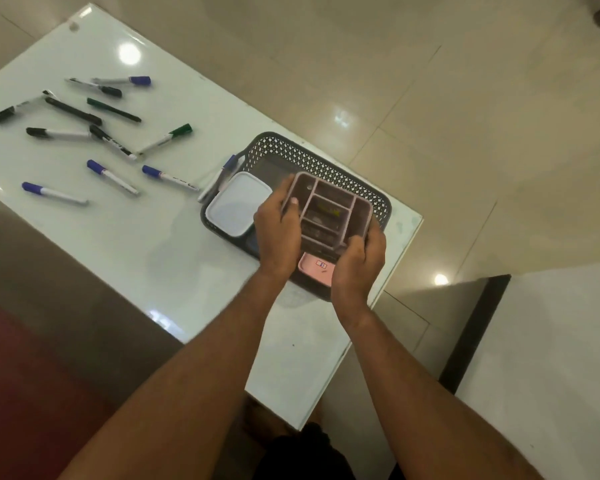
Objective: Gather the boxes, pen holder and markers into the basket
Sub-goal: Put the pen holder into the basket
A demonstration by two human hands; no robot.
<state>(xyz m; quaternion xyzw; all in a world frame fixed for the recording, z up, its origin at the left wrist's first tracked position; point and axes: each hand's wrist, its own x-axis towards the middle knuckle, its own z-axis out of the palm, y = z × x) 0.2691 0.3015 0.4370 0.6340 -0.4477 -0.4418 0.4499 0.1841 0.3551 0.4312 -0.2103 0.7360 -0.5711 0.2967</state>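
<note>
Pen holder [329, 211]: pink, compartmented, held just above the basket [329, 161]; likely light, rigid plastic.
Left hand [278, 233]: clamped on holder's left wall.
Right hand [359, 263]: clamped on near corner.
Boxes: white box [238, 202], pink box [316, 271] inside basket.
Markers [115, 176]: left of basket, on table [153, 254]; smooth, prone to roll.

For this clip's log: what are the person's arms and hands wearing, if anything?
Nothing shows on either arm: both forearms are bare up to the frame edge, with no sleeves in view. The left hand and right hand have no gloves, and no rings, watch or bands are visible.
</note>
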